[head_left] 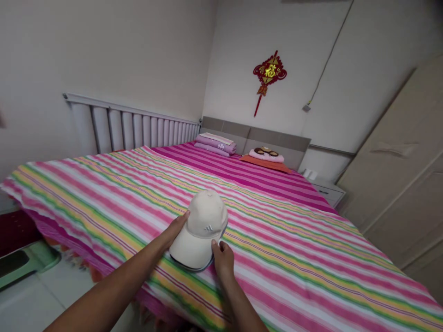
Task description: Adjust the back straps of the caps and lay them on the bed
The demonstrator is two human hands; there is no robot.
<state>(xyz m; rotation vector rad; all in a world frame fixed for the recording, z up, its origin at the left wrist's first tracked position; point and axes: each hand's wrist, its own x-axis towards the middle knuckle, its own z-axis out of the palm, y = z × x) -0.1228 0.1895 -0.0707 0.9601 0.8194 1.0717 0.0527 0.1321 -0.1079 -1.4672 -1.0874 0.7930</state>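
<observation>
A cream baseball cap (207, 214) with a small three-bar logo is in front of me at the near part of the bed, its brim towards me. My left hand (179, 226) grips the cap's left side, where crown and brim meet; most of its fingers are hidden behind the cap. At the right edge of the brim, my right hand (223, 256) pinches the cap between thumb and curled fingers. Under the cap spreads a striped bed sheet (294, 258) in pink, white, green and yellow. Whether the cap rests on the sheet or hangs just above it, I cannot tell.
Folded purple bedding (216, 145) and a pink pillow (266, 156) lie by the headboard (235, 130). A radiator (138, 127) lines the left wall. On the right stand a white nightstand (328, 191) and a wardrobe (398, 161). A green stool (38, 258) is at lower left.
</observation>
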